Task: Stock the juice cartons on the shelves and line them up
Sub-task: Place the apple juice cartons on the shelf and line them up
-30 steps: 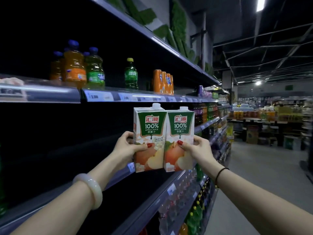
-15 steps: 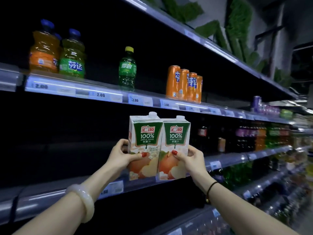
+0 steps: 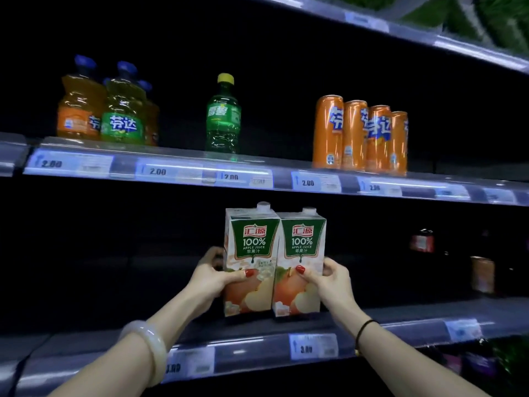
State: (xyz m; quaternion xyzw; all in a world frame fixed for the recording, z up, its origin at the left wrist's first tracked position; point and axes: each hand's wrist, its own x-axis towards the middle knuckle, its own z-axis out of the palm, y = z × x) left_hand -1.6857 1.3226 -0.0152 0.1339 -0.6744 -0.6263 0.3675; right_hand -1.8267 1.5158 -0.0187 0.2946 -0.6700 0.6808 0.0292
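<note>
Two juice cartons stand upright, side by side and touching, over the front part of the lower shelf [image 3: 406, 318]. Their bases are at the shelf deck; whether they rest on it cannot be told. Both printed fronts face outward, caps at the top.

Left carton [image 3: 250, 253]: held by the left hand [image 3: 210, 279]. The thumb lies across the lower front face. The fingers are curled round the carton's outer side.

Right carton [image 3: 302, 253]: held by the right hand [image 3: 329, 279]. The thumb presses on the lower front face. The fingers are curled round the carton's outer side. Both hands squeeze the pair together from opposite sides.

A pale bangle [image 3: 148, 349] sits on the left wrist. A thin black band [image 3: 365, 329] sits on the right wrist.

On the front edge of the lower shelf, below the right carton, a price tag [image 3: 313, 346] reads 3.00. Far to the right on the lower shelf stand dark containers [image 3: 482, 277], too blurred to identify.

The upper shelf [image 3: 286, 163], directly above the lower shelf, carries three groups:
- at its left, a cluster of blue-capped bottles [image 3: 123, 116], orange and yellow-green;
- in the middle, one green bottle [image 3: 223, 116] with a yellow cap;
- at its right, a row of four orange cans [image 3: 355, 136], touching.

Its edge strip bears tags reading 2.00.
</note>
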